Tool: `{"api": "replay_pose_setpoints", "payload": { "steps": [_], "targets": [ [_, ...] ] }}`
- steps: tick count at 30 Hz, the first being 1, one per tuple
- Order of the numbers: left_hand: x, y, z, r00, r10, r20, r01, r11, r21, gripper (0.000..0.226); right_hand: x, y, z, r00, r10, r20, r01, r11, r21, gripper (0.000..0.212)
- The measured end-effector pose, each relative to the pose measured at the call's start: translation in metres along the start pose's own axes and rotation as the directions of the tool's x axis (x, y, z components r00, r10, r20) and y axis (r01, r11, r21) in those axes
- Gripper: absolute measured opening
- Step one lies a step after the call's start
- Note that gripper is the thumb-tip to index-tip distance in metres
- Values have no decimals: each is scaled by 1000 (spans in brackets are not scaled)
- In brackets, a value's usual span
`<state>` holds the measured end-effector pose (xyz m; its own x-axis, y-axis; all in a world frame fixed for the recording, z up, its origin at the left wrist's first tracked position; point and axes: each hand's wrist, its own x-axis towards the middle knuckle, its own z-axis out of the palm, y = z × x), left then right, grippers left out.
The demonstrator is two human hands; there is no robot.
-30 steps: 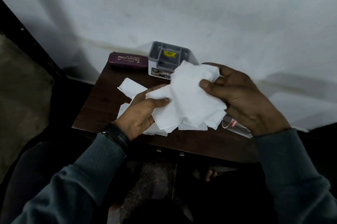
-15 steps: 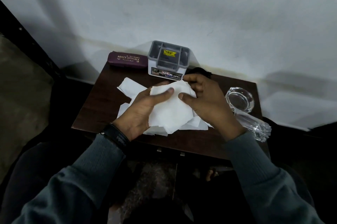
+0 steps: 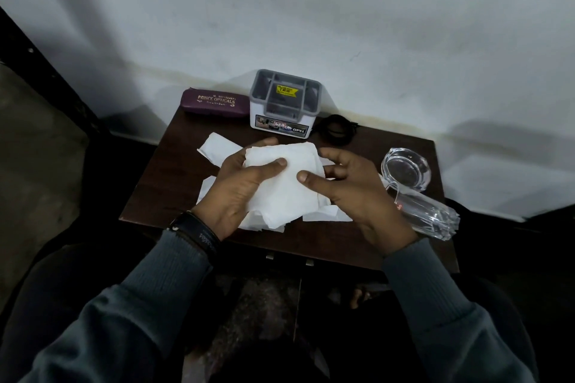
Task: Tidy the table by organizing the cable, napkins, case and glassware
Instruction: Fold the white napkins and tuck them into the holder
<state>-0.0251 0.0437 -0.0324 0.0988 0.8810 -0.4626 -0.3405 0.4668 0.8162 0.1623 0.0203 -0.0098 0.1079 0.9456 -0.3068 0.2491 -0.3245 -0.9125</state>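
Note:
My left hand grips a folded stack of white napkins over the middle of the small dark table, thumb on top. My right hand pinches the stack's right edge with thumb and fingers. More napkins lie loose under and left of the stack. A maroon glasses case lies at the back left. A coiled black cable sits at the back, right of the organizer. A glass ashtray and a drinking glass lying on its side are at the right.
A white and grey compartment organizer stands at the table's back edge against the white wall. Dark floor lies to the left and below the table's front edge.
The napkin bundle came down from being held up in front of the organizer and is folded smaller. My right hand shifted left off the glass side, uncovering ashtray, glass and cable.

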Motion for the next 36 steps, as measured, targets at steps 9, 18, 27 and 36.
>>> {"api": "replay_pose_setpoints", "payload": {
  "steps": [9, 18, 27, 36],
  "targets": [
    [2, -6, 4, 995, 54, 89, -56, 998, 14, 76, 4, 6, 4, 990, 2, -139, 8, 997, 71, 26],
    [0, -8, 6, 989, 53, 141, -54, 999, 4, 61, 2, 7, 7, 988, -77, -135, 81, 996, 27, 30],
    [0, -8, 3, 977, 52, 209, -74, 993, 97, 58, 1, 6, 4, 990, -108, 90, 111, 994, -18, 37],
    [6, -7, -6, 969, 26, 247, -96, 957, 273, 69, 5, 6, -20, 999, -48, 9, 47, 991, 128, 27]
  ]
}}
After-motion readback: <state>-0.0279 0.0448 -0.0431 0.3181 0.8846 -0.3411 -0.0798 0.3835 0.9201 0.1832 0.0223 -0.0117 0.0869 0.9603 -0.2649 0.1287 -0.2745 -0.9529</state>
